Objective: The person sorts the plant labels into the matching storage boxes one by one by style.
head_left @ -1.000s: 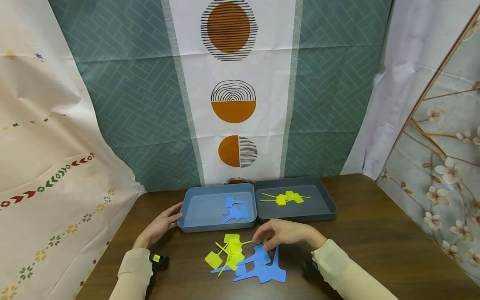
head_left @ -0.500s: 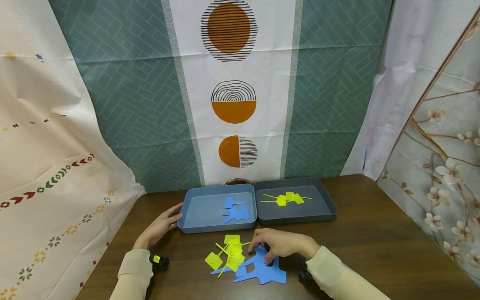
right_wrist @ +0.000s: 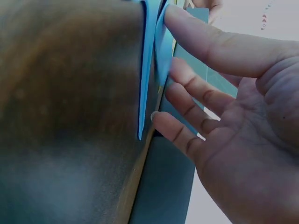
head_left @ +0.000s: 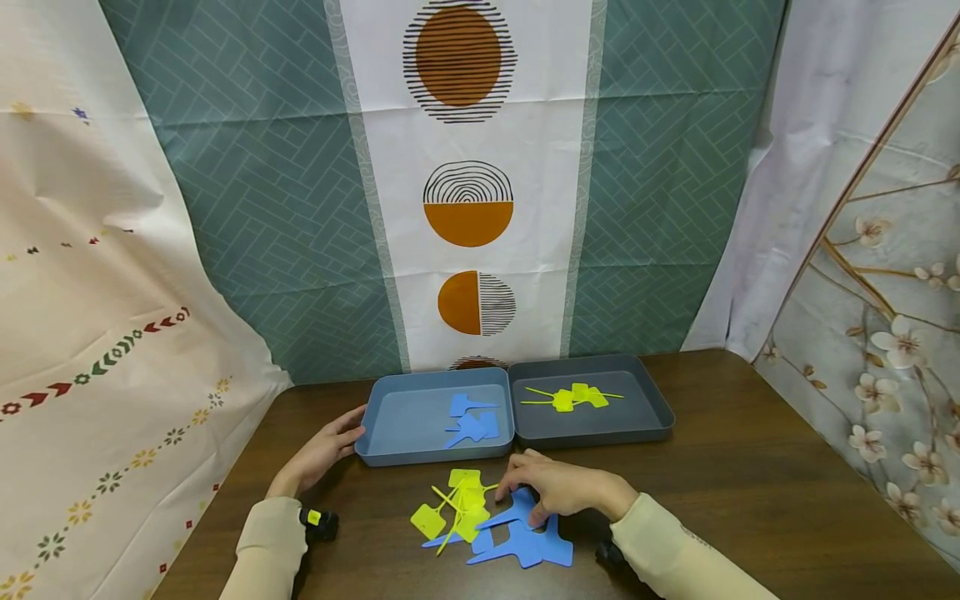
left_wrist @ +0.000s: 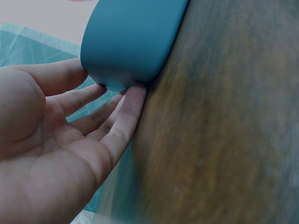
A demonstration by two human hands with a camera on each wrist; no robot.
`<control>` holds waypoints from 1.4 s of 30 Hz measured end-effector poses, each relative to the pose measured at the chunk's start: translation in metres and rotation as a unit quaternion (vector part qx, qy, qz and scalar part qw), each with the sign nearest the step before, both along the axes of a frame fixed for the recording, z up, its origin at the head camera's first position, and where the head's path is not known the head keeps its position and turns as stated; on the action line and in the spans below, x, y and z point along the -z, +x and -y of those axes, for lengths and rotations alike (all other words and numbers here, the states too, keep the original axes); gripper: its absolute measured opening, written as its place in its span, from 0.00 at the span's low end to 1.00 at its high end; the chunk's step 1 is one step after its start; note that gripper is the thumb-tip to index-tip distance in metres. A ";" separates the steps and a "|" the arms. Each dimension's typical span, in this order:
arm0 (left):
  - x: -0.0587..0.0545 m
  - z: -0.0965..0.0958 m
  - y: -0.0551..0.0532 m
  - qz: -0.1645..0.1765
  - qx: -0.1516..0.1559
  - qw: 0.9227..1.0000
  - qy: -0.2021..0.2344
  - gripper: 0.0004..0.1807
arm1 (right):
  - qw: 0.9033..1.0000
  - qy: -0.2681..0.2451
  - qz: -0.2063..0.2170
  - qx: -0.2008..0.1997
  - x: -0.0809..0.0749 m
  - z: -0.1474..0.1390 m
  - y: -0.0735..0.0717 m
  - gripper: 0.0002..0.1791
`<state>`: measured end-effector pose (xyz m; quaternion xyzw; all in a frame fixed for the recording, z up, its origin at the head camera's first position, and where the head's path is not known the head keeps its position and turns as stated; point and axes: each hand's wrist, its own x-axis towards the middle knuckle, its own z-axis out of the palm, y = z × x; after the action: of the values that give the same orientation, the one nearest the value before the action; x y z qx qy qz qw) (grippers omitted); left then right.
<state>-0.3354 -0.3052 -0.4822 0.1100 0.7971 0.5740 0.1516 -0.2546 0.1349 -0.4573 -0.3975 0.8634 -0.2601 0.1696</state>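
Note:
My left hand (head_left: pixel 321 452) rests its fingertips against the left end of the blue tray (head_left: pixel 401 454). In the left wrist view, fairly straight fingers (left_wrist: pixel 126 116) touch the tray's rounded corner. At the near pile, my right hand (head_left: pixel 568 487) pinches a blue plant label (head_left: pixel 517 506) by its broad head, thumb on one side and fingers on the other. That label (right_wrist: pixel 163 51) stands slightly off the others in the right wrist view. More blue plant labels (head_left: pixel 525 546) lie beneath it, and yellow plant labels (head_left: pixel 467 500) overlap just left of them.
Several blue labels (head_left: pixel 468 427) lie in the blue tray's right part. Beside it, touching, stands a dark grey tray (head_left: pixel 637 412) with several yellow labels (head_left: pixel 577 396). Both trays sit near the back of the wooden table (head_left: pixel 735 467), in front of a hanging curtain (head_left: pixel 285 208).
My right hand has come down and slightly left onto the blue labels, and its thumb and fingers have closed on the top one. The left hand and trays have stayed put.

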 end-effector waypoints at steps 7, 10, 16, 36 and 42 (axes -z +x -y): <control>0.000 0.000 0.001 0.001 -0.001 1.000 -0.001 0.34 | 1.000 -0.016 -0.003 -0.009 0.001 0.001 -0.002 0.25; -0.001 0.000 0.001 0.000 0.000 1.000 0.000 0.34 | 1.000 -0.021 -0.007 -0.008 0.002 0.000 -0.002 0.21; 0.000 -0.001 0.000 -0.004 0.001 1.000 -0.001 0.34 | 0.999 -0.052 -0.012 -0.007 0.002 -0.003 -0.007 0.16; -0.001 0.000 0.001 -0.001 -0.001 1.000 -0.002 0.34 | 0.963 -0.207 0.157 0.068 -0.002 -0.016 -0.018 0.12; -0.002 0.000 0.001 -0.002 0.004 1.000 0.000 0.34 | 0.955 -0.230 0.166 0.087 -0.008 -0.018 -0.019 0.12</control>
<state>-0.3343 -0.3051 -0.4804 0.1144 0.7972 0.5729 0.1523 -0.2738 0.1534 -0.4497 -0.3002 0.7709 -0.5282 0.1913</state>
